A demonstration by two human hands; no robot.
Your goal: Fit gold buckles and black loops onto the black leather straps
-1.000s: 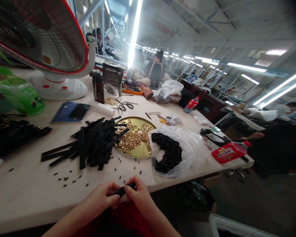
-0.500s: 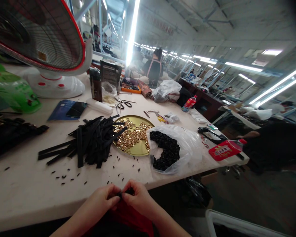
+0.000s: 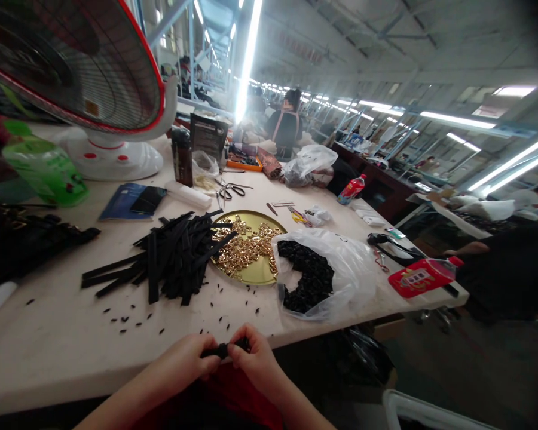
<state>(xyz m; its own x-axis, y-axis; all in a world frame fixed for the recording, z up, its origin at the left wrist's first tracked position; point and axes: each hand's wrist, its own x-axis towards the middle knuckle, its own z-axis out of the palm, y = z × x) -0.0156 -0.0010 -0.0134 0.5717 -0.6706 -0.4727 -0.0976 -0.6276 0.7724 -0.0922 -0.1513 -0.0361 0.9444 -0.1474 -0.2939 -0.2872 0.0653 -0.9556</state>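
My left hand (image 3: 192,357) and my right hand (image 3: 256,359) are close together at the table's front edge. Both have fingers closed on a short black strip (image 3: 220,350) that spans between them. Its far end at the right hand looks bunched; fine detail is too small to make out. Beyond them lies a heap of black strips (image 3: 174,257), partly over a round gold tray (image 3: 264,278) of small gold metal buckles (image 3: 240,251). A clear plastic bag (image 3: 349,263) full of small black pieces (image 3: 311,275) sits open to the right.
Tiny black bits (image 3: 124,319) lie scattered on the white table (image 3: 63,352). A fan (image 3: 112,158), green pouch (image 3: 49,170) and blue notebook (image 3: 121,200) stand or lie at left. Scissors (image 3: 231,190) are behind the tray. A red bottle (image 3: 424,276) lies near the right edge, beside a person (image 3: 511,269).
My hands have drawn slightly apart, so more of the black strip shows between them. The whole view has shifted a little, with the table things now further right in it.
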